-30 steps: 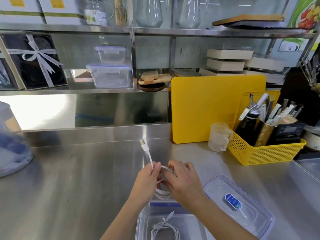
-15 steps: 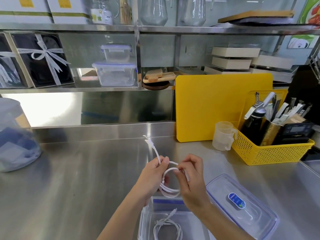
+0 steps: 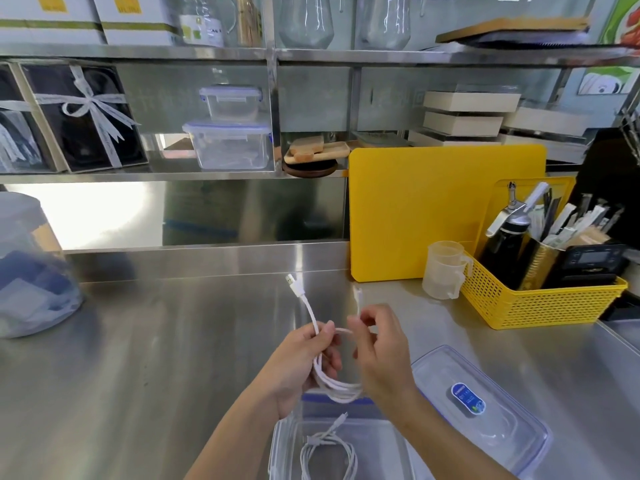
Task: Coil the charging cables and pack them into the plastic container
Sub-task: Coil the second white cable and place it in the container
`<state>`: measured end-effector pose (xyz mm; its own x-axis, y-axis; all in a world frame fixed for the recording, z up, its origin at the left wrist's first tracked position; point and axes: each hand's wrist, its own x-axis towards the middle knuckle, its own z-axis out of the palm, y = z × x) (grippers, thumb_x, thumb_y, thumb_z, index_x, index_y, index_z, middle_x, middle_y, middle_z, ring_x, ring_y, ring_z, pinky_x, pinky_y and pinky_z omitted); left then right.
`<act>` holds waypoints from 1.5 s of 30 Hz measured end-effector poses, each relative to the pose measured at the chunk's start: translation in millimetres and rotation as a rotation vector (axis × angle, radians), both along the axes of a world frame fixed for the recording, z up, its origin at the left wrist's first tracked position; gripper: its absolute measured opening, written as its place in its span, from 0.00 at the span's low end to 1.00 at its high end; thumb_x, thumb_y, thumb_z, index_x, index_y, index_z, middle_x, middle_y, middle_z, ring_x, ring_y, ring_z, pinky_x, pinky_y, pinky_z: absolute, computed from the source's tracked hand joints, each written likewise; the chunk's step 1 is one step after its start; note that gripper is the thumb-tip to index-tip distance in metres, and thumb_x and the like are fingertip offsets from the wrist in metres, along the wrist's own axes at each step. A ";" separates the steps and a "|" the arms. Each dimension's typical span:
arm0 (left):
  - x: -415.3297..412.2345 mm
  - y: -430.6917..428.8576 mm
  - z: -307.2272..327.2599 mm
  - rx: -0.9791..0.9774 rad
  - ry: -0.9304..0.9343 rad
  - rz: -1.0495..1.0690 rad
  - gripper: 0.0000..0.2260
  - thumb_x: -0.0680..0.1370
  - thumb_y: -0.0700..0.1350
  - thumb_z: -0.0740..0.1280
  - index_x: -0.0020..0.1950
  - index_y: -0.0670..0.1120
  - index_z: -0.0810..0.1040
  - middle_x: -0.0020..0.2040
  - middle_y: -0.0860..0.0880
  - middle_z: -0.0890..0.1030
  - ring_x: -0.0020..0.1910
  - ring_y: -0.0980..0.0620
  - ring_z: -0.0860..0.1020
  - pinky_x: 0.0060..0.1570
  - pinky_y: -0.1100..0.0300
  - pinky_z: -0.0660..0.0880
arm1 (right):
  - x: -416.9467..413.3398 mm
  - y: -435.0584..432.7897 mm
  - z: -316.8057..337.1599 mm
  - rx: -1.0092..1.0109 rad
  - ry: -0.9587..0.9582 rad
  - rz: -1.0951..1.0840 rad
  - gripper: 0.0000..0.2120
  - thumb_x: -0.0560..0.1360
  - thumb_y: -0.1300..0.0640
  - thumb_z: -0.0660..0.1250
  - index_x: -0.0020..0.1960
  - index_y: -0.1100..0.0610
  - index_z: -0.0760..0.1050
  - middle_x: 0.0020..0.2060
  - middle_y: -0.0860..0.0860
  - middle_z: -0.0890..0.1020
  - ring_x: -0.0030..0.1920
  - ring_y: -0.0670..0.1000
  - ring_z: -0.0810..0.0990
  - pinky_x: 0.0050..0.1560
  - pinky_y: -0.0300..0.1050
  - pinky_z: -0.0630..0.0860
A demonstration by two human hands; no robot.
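Note:
Both hands hold one white charging cable [image 3: 334, 384] in loose loops above the steel counter. My left hand [image 3: 304, 362] pinches the loops, and the USB plug end [image 3: 293, 285] sticks up past its fingers. My right hand [image 3: 381, 348] grips the cable's other end, whose small plug [image 3: 357, 293] points upward. Directly below the hands stands the open clear plastic container [image 3: 388, 445]. A second coiled white cable [image 3: 329, 455] lies inside it. The container's lid [image 3: 485, 410], with a blue label, lies flat on the counter to the right.
A yellow mesh basket [image 3: 540, 306] of utensils, a small measuring cup [image 3: 445, 270] and an upright yellow cutting board [image 3: 415, 216] stand at the back right. A large clear jar [image 3: 31, 271] sits at the far left. Shelves with boxes run along the wall.
The right hand has let go of the loops, taken the free end and lifted it, so its plug now points up. The left hand still holds the coil.

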<state>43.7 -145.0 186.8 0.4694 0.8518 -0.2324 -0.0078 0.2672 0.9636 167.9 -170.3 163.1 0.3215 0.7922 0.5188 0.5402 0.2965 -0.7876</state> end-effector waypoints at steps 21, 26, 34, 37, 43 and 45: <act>8.6 -15.7 -11.5 0.971 1.115 0.100 0.23 0.76 0.36 0.56 0.68 0.56 0.66 0.68 0.57 0.66 0.44 0.45 0.78 0.35 0.59 0.64 | 6.3 0.1 -4.4 -0.121 -0.222 0.135 0.09 0.76 0.62 0.63 0.38 0.54 0.67 0.34 0.41 0.68 0.36 0.39 0.69 0.35 0.29 0.66; 11.7 -6.6 -9.4 0.853 1.058 -0.077 0.15 0.74 0.37 0.56 0.57 0.46 0.74 0.63 0.51 0.72 0.58 0.48 0.73 0.47 0.56 0.72 | 7.8 -1.3 -17.2 -0.126 -0.265 0.132 0.06 0.75 0.63 0.64 0.40 0.59 0.70 0.34 0.42 0.67 0.36 0.38 0.69 0.35 0.30 0.66; 3.6 4.2 -15.5 0.180 0.422 -0.014 0.11 0.73 0.31 0.57 0.37 0.43 0.75 0.35 0.46 0.79 0.35 0.50 0.76 0.41 0.58 0.74 | 6.8 -8.3 -2.1 -0.451 -0.116 0.151 0.07 0.79 0.52 0.57 0.45 0.55 0.66 0.35 0.49 0.74 0.38 0.52 0.75 0.40 0.48 0.73; -2.5 -1.8 -18.4 -0.002 0.225 -0.069 0.07 0.76 0.33 0.62 0.40 0.41 0.75 0.32 0.45 0.79 0.30 0.51 0.76 0.34 0.59 0.75 | 5.0 -8.5 1.9 -0.518 -0.048 0.161 0.06 0.79 0.54 0.57 0.46 0.56 0.65 0.34 0.49 0.73 0.37 0.50 0.74 0.39 0.47 0.71; -2.0 0.1 -20.6 -0.173 0.128 -0.002 0.10 0.79 0.37 0.61 0.37 0.38 0.73 0.24 0.46 0.77 0.21 0.53 0.74 0.24 0.65 0.72 | 5.2 -9.3 -2.8 -0.500 -0.119 0.196 0.06 0.78 0.53 0.58 0.45 0.54 0.65 0.29 0.45 0.72 0.29 0.44 0.69 0.29 0.36 0.64; -0.8 -0.7 -20.6 -0.225 0.100 0.015 0.10 0.79 0.36 0.60 0.38 0.36 0.74 0.25 0.44 0.79 0.19 0.52 0.76 0.22 0.66 0.72 | 8.3 -7.5 -3.1 -0.502 -0.048 0.238 0.07 0.77 0.54 0.60 0.42 0.53 0.65 0.25 0.45 0.72 0.27 0.43 0.68 0.30 0.37 0.65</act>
